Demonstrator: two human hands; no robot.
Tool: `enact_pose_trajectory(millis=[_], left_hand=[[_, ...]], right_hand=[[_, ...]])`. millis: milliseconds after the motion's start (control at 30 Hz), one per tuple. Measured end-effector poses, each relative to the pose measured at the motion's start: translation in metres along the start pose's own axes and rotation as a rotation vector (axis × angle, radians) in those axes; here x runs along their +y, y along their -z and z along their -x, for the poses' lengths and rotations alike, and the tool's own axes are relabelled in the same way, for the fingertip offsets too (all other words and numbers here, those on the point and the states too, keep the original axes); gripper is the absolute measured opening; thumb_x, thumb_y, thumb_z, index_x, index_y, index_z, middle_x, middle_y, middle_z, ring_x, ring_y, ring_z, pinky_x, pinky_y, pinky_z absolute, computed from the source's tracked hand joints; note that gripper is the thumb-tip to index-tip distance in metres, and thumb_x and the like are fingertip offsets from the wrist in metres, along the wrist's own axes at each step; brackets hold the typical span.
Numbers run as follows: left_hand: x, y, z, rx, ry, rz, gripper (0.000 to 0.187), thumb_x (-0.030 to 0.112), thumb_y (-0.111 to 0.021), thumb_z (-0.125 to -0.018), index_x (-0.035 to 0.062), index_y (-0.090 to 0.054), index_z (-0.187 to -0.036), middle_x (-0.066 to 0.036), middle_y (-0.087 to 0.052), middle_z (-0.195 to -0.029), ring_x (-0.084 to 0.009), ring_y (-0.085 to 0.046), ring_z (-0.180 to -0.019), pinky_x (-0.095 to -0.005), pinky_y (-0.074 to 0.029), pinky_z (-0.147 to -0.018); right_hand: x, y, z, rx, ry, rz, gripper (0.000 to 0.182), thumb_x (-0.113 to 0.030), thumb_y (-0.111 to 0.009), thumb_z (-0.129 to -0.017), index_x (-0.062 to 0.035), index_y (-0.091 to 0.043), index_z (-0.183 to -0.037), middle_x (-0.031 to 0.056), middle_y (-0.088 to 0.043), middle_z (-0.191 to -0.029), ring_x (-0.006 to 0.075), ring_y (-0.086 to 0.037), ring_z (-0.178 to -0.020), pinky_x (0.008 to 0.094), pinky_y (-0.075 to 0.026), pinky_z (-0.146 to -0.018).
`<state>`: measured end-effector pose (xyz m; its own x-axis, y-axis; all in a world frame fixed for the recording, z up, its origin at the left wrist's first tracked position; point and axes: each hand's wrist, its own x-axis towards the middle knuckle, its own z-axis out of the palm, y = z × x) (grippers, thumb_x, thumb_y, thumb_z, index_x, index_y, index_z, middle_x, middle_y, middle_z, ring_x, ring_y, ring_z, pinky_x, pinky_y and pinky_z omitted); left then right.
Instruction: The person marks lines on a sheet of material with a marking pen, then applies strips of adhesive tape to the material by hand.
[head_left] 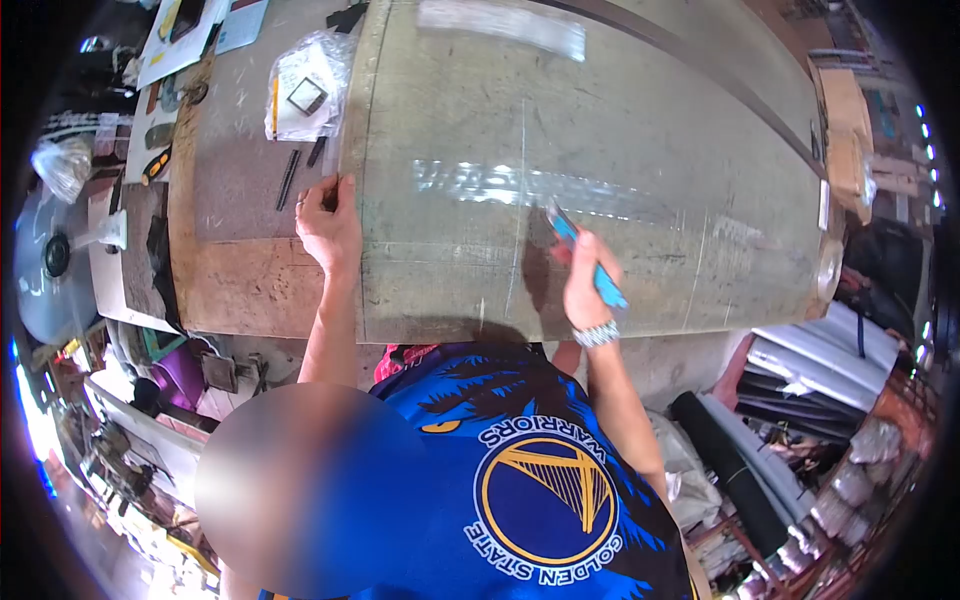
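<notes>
My right hand (pixel 592 280) is wrapped round a blue utility knife (pixel 608 287), its tip angled up and left over the grey-green work surface (pixel 460 270). Just beyond the tip lies a shiny clear strip (pixel 470 180) with broken, glinting lines. On the raised board's left edge my left hand (pixel 328 225) is closed, thumb and fingers curled together; I cannot tell what is between them. Thin black strips (pixel 288 180) rest close by that hand. Behind them sits a clear plastic bag (pixel 310 85) with a small dark square frame on it.
A whitish strip (pixel 500 27) lies at the far side, near a long dark bar (pixel 700 70). At the left are a yellow-and-black cutter (pixel 157 166) and papers (pixel 180 40). Cardboard (pixel 845 130) stands at the right edge, with rolls of sheet material (pixel 735 470) below.
</notes>
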<state>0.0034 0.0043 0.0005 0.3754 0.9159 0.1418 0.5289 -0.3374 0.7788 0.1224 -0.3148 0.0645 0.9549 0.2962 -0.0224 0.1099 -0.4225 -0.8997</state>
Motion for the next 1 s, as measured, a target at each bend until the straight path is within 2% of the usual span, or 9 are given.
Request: enact_pose_trajectory(millis=[167,200,433,633,733,800,867,900,1000], left_hand=[[0.005,0.001,0.0,-0.008,-0.04,-0.033,0.025,0.021,-0.081,-0.093,-0.0018,-0.079,-0.102,-0.007,-0.07,-0.084,-0.0146,-0.063,-0.074,-0.0317,-0.051,-0.07],[0.007,0.002,0.0,-0.013,-0.037,-0.033,0.024,0.021,-0.081,-0.093,-0.0018,-0.079,-0.102,-0.007,-0.07,-0.084,-0.0146,-0.063,-0.074,-0.0315,-0.051,-0.07],[0.004,0.0,0.0,0.008,-0.039,-0.013,0.025,0.021,-0.081,-0.094,-0.0033,-0.079,-0.1,-0.007,-0.071,-0.084,-0.015,-0.063,-0.072,-0.0315,-0.052,-0.07],[0.019,0.004,0.0,0.023,0.038,-0.003,0.031,0.019,-0.079,-0.095,-0.0021,-0.074,-0.117,-0.013,-0.073,-0.102,-0.0205,-0.068,-0.087,-0.0346,-0.055,-0.079],[0.048,-0.007,-0.008,0.041,-0.376,-0.133,0.035,0.016,-0.077,-0.094,0.0051,-0.071,-0.127,-0.014,-0.07,-0.123,-0.0286,-0.065,-0.111,-0.0412,-0.05,-0.099],[0.105,-0.028,-0.008,-0.444,-0.574,-0.112,0.04,0.01,-0.076,-0.091,0.0148,-0.071,-0.131,-0.009,-0.063,-0.141,-0.0337,-0.052,-0.134,-0.0471,-0.037,-0.117],[0.135,-0.06,-0.016,-0.877,-0.776,0.009,0.046,0.007,-0.075,-0.087,0.0225,-0.073,-0.129,-0.003,-0.051,-0.158,-0.033,-0.034,-0.151,-0.0495,-0.024,-0.126],[0.136,-0.078,-0.021,-0.961,-0.864,-0.031,0.047,0.006,-0.074,-0.086,0.0231,-0.074,-0.129,-0.003,-0.047,-0.161,-0.0333,-0.031,-0.153,-0.0501,-0.023,-0.127],[0.14,-0.114,-0.028,-1.183,-1.057,-0.119,0.049,0.004,-0.073,-0.083,0.0252,-0.077,-0.127,-0.003,-0.037,-0.169,-0.0339,-0.023,-0.158,-0.0517,-0.02,-0.131]], right_hand=[[-0.002,-0.051,-0.032,0.047,0.144,0.064,0.038,-0.027,-0.052,-0.109,0.0056,-0.07,-0.107,0.021,-0.07,-0.092,0.0379,-0.068,-0.086,0.0441,-0.053,-0.08],[0.002,-0.054,-0.036,0.065,0.224,0.163,0.044,-0.034,-0.05,-0.111,0.0044,-0.072,-0.109,0.0149,-0.07,-0.086,0.0269,-0.07,-0.078,0.0386,-0.053,-0.073],[0.005,-0.052,-0.04,0.003,0.208,0.165,0.042,-0.032,-0.051,-0.111,0.0048,-0.071,-0.108,0.0162,-0.069,-0.086,0.0274,-0.07,-0.078,0.0393,-0.053,-0.073],[0.0,-0.052,-0.042,-0.027,0.195,0.172,0.036,-0.026,-0.053,-0.109,0.005,-0.071,-0.108,0.0167,-0.069,-0.085,0.0293,-0.07,-0.077,0.0403,-0.053,-0.073],[-0.002,-0.048,-0.044,-0.031,0.222,0.208,0.033,-0.022,-0.053,-0.108,0.0054,-0.07,-0.109,0.018,-0.069,-0.085,0.031,-0.07,-0.076,0.0407,-0.053,-0.072],[-0.003,-0.05,-0.046,-0.049,0.236,0.22,0.03,-0.02,-0.054,-0.108,0.0058,-0.07,-0.109,0.019,-0.068,-0.085,0.0319,-0.069,-0.075,0.041,-0.053,-0.071],[-0.012,-0.049,-0.048,-0.097,0.171,0.213,0.027,-0.015,-0.054,-0.106,0.0068,-0.069,-0.109,0.0248,-0.068,-0.094,0.042,-0.068,-0.086,0.0465,-0.053,-0.076],[-0.016,-0.048,-0.048,-0.115,0.135,0.212,0.025,-0.013,-0.055,-0.105,0.0073,-0.069,-0.11,0.0277,-0.068,-0.099,0.047,-0.067,-0.091,0.0492,-0.053,-0.079],[-0.018,-0.046,-0.049,-0.13,0.16,0.215,0.024,-0.012,-0.056,-0.104,0.0072,-0.068,-0.112,0.0292,-0.068,-0.099,0.0493,-0.066,-0.092,0.0503,-0.053,-0.08]])
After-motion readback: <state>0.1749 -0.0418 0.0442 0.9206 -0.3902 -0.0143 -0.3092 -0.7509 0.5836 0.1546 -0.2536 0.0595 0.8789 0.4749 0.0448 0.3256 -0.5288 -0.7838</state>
